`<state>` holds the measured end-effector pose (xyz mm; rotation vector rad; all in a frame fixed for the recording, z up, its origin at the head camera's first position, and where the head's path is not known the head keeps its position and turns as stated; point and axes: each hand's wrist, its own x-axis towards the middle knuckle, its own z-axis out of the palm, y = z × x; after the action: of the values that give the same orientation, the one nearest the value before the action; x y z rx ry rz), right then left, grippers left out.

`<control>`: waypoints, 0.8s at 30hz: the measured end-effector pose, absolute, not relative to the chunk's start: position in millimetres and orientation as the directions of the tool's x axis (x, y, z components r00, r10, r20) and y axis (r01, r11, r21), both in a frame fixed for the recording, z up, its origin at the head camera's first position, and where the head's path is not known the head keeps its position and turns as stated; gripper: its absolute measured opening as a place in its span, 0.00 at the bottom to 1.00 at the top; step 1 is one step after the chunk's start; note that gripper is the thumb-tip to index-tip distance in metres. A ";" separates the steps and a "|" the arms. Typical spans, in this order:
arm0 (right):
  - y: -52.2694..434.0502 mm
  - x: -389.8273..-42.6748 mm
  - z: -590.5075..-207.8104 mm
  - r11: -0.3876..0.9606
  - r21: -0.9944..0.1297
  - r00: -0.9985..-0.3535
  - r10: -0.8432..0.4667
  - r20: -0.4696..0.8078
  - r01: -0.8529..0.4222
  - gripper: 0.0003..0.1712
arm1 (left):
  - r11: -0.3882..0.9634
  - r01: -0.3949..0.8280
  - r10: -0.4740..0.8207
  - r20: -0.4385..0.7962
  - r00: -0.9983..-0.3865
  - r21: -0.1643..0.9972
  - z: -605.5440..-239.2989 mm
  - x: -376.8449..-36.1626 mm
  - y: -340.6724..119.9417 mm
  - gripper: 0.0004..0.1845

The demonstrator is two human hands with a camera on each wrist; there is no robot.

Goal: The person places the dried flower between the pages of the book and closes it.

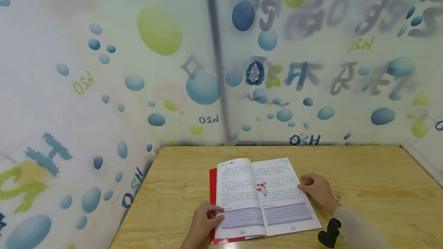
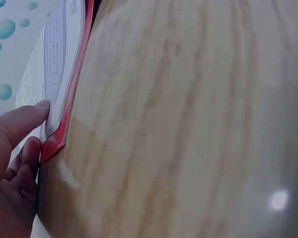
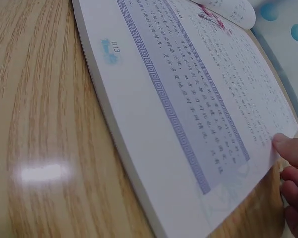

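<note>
An open book [image 1: 287, 180] lies on the wooden table, with printed text, purple boxes and a small red flower picture on its pages. Its red cover [image 1: 212, 203] shows along the left and bottom edges. My left hand [image 1: 204, 220] pinches the lower left edge; in the left wrist view the thumb [image 2: 32, 116] lies on the page and the curled fingers sit at the cover's outer side. At the right edge, my right hand [image 1: 318, 191] grips the book, thumb [image 3: 290, 148] on the page margin and fingers curled below the edge. Those fingertips are partly hidden.
The wooden table [image 1: 180, 176] reaches back to a wall [image 1: 263, 118] printed with blue and green bubbles and lettering. Another printed wall [image 1: 69, 126] stands along the left side. A black band [image 1: 330, 233] is on the right wrist, by a light sleeve [image 1: 356, 226].
</note>
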<state>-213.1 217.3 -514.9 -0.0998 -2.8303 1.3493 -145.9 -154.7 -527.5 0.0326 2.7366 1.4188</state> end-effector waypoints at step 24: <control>205.9 -212.1 -505.2 0.621 -0.779 -0.993 0.121 -0.009 0.083 0.15 | 0.583 0.012 0.060 -0.028 -0.998 0.812 -526.6 -146.4 -154.7 0.07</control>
<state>-212.1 205.9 -505.2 -0.1752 -2.7886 1.3363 -146.4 -154.7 -526.6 0.0629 2.7480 1.4099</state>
